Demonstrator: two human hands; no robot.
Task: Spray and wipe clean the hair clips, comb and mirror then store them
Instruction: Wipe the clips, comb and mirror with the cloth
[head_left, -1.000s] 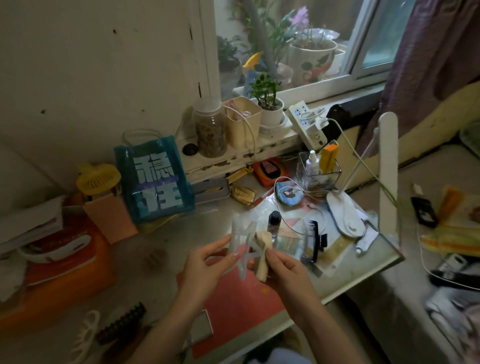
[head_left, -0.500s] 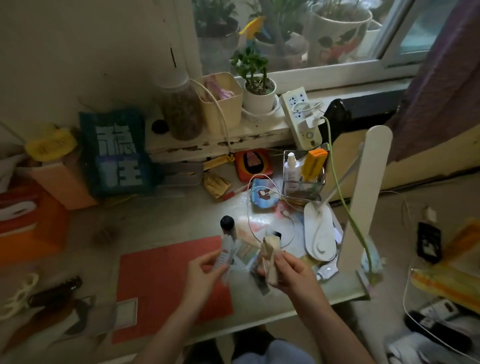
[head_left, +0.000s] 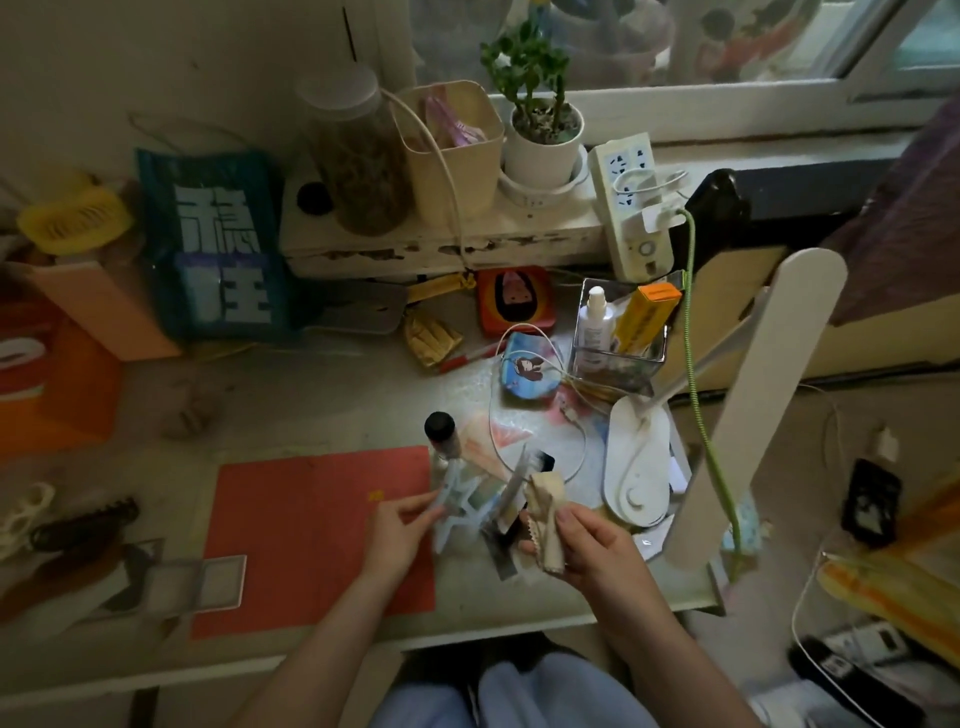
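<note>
The left hand (head_left: 402, 525) pinches a see-through star hair clip (head_left: 457, 499) between thumb and fingers, just above the right edge of the red mat (head_left: 311, 535) on the desk (head_left: 291, 410). The clip is blurred, so its exact shape is hard to make out. The right hand (head_left: 587, 540) has its fingers curled tight around a small tan cloth (head_left: 545, 514), held up beside the clip. I cannot tell if cloth and clip touch.

A small bottle with a black cap (head_left: 440, 431) stands just behind the clip, near the back right corner of the mat. At the left edge of the desk lie a white hair clip (head_left: 23, 512) and a dark comb (head_left: 85, 522), close together. A small square mirror (head_left: 205, 577) lies near them, right by the front left corner of the mat.

Toward the right side of the desk stands a white lamp (head_left: 636, 467), its base just beside the right hand. Behind it is a clear box (head_left: 618, 338) with a white spray bottle (head_left: 596, 317) and an orange box standing inside. A blue bag with big white letters (head_left: 213, 249) leans at the back of the desk, on the left.
</note>
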